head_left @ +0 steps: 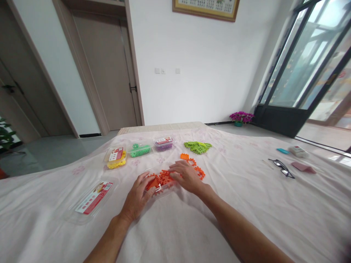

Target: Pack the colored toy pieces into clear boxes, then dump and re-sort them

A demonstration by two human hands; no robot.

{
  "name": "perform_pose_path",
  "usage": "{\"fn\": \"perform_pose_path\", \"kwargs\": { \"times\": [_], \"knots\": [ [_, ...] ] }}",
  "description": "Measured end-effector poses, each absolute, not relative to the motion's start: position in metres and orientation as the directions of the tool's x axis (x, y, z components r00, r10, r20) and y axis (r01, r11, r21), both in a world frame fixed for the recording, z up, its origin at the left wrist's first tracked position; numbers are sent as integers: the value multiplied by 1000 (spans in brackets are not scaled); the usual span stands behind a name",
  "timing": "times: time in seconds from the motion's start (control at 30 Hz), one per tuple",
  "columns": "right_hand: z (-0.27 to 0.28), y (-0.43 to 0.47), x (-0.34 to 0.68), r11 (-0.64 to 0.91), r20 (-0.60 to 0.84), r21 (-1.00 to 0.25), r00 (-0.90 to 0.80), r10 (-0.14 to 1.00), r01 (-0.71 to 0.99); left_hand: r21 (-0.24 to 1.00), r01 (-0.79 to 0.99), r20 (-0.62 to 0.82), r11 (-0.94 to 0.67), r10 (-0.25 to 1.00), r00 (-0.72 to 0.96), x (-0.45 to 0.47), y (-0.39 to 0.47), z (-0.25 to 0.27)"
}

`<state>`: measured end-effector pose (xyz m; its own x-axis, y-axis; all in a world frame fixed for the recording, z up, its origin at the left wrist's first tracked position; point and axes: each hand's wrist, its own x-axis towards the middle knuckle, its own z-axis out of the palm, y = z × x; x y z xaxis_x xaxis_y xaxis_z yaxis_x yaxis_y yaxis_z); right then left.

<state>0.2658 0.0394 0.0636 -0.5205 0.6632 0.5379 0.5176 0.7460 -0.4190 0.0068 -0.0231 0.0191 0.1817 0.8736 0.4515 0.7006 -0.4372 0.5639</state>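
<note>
1. head view: one labelled lid [93,199] lies left of the clear box [162,190].
2. left hand [138,193], thumb apart from curved fingers, touches the box's left end.
3. orange pieces [165,178] are inside the box.
4. right hand [187,176], fingers close together, covers the box's right end; if it pinches something, i cannot tell.
5. beyond the box, at right, are loose orange pieces [201,173]; farther, lime-green pieces [197,147].

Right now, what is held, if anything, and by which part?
The left hand appears to hold the clear container by its left end. The right hand is over orange pieces at the container's right end; its grip cannot be told.
</note>
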Motion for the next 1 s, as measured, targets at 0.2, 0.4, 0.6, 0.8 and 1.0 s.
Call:
{"fn": "perform_pose_path", "kwargs": {
  "times": [0.2, 0.4, 0.6, 0.8, 1.0],
  "knots": [
    [60, 44, 267, 734, 489, -409, -550, 678, 542, 542, 715, 456, -442, 869, 192, 5, -23, 17],
    [65, 76, 314, 348, 303, -568, -204, 931, 745, 549, 715, 466, -433, 869, 168, 5, -21, 14],
    [75, 84, 368, 46, -47, -346, -66, 997, 937, 553, 714, 455, -429, 874, 173, 4, -21, 13],
    [67, 85, 367, 21, -144, -351, -77, 987, 936, 549, 718, 458, -428, 873, 171, 5, -20, 13],
    [48, 95, 372, 22, -158, -449, -104, 982, 893, 548, 721, 464, -425, 871, 161, 5, -20, 14]
  ]
}}
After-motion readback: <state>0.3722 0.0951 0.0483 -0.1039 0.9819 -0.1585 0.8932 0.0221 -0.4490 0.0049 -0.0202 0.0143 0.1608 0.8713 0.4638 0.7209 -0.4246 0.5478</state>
